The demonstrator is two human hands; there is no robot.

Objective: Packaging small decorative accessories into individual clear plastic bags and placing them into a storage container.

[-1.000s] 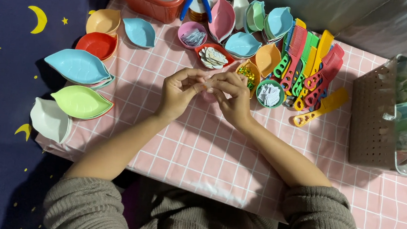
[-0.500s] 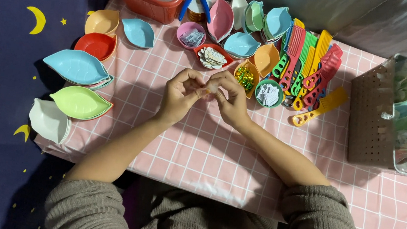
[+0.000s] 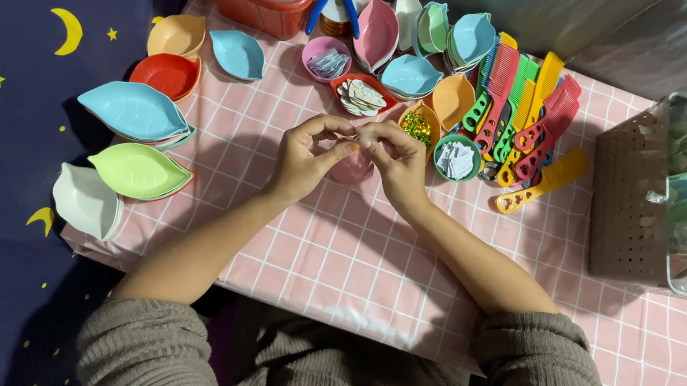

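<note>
A pink checked tablecloth [image 3: 371, 254] spreads under everything. Left of the fingers lie leaf-shaped dishes, blue [image 3: 133, 110] and green [image 3: 137, 170]; to their right, a heap of coloured combs [image 3: 526, 127]. Just beyond the fingertips sit small bowls, one red with pale cut-outs [image 3: 363, 94]. Left hand [image 3: 305, 160] and right hand [image 3: 397, 160] meet, fingers pinched narrowly together on something too small to identify, directly over a small pink bowl [image 3: 352, 169], partly hidden.
</note>
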